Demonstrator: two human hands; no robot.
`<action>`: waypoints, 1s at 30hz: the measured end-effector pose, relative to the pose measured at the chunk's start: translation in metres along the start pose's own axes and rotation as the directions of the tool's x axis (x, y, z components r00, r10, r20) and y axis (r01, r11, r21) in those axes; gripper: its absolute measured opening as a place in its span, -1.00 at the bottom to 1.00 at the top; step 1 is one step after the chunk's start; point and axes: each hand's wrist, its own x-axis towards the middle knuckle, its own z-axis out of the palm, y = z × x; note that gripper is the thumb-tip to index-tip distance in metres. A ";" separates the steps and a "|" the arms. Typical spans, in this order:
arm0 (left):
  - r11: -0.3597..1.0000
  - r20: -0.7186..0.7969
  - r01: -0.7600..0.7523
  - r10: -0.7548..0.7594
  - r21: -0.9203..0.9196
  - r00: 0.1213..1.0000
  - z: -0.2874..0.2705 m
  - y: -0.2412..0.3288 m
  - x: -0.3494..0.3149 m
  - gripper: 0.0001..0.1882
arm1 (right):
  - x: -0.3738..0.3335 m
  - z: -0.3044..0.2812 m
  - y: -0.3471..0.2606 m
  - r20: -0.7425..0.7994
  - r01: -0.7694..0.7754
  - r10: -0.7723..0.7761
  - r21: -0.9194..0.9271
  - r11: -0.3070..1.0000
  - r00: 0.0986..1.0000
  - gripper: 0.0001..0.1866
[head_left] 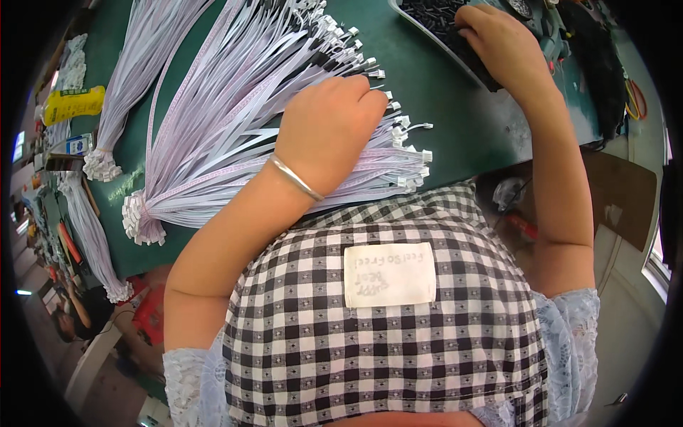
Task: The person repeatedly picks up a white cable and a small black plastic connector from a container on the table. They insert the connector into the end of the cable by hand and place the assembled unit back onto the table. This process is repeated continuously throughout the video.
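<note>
Apron (306, 334): one, checked black and white, nearest of all, filling lower middle of frame; one pale patch (389, 274) on front.
Left hand (331, 117): one, centre of frame, over fanned bundle (220, 117) near right-hand connectors (425, 156); fingers tightly curled, undersides hidden; cannot tell whether gripping a cable.
Right hand (509, 53): one, upper right, at tray (435, 39); fingers bunched, tips near black pieces (435, 11); cannot tell whether pinching any.
Bundles: three; fanned bundle from upper left to centre, second bundle (142, 71) at upper left, third bundle (89, 228) at left.
Tray: one.
Pieces, connectors: too many to count.
Step, judged: picking from tray.
Next move, judged: calls for a fine pinch on one piece, left hand steady near connectors.
</note>
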 end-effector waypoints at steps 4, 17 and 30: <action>1.000 -0.077 -0.001 -0.001 -0.029 0.997 -0.006 0.000 0.004 -0.88 | 0.006 0.001 0.004 -0.054 -0.027 0.026 -0.012 1.000 0.998 -0.85; 0.419 0.254 0.445 -0.437 -0.791 0.863 -0.024 -0.001 -0.010 -0.86 | -0.039 -0.006 -0.052 -0.144 0.319 -0.288 0.296 0.900 0.947 -0.90; 0.063 0.574 0.615 -0.294 -0.786 0.764 -0.024 -0.007 -0.011 -0.84 | -0.049 -0.009 -0.074 0.032 -0.094 0.138 0.877 0.470 0.990 -0.82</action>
